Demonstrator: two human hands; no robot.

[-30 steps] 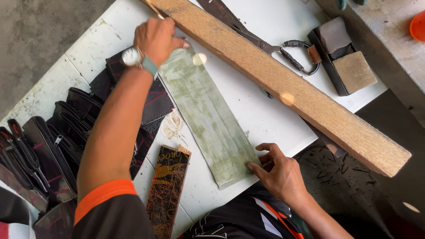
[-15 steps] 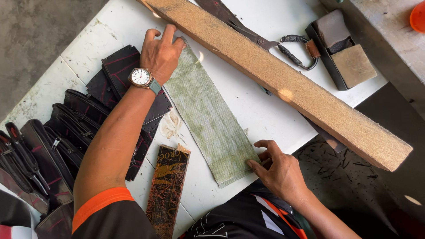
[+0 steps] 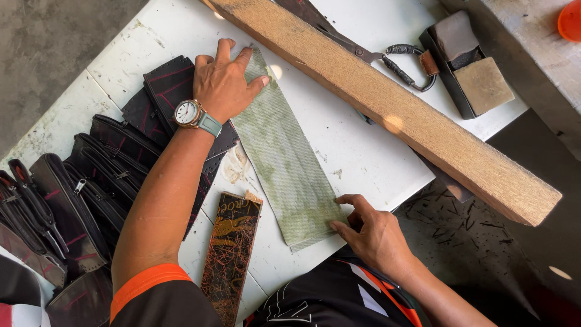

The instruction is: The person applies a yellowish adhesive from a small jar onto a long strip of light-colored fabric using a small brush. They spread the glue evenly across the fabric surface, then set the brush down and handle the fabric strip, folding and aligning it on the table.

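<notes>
A long pale green strip of stiff fabric (image 3: pixel 283 151) lies diagonally on the white table (image 3: pixel 363 151). My left hand (image 3: pixel 225 82), with a wristwatch on the wrist, lies flat with spread fingers on the strip's far end. My right hand (image 3: pixel 370 229) pinches the strip's near corner at the table's edge with thumb and fingertips.
A thick wooden beam (image 3: pixel 387 103) crosses the table diagonally, over scissors (image 3: pixel 387 56). A dark box with blocks (image 3: pixel 469 66) sits at the right. Black stitched pieces (image 3: pixel 169 97) and zipped pouches (image 3: pixel 78 194) lie at the left. A dark patterned strip (image 3: pixel 232 248) lies near me.
My left hand slid down from the strip's far tip and flattened on its end. My right hand kept its hold on the near corner.
</notes>
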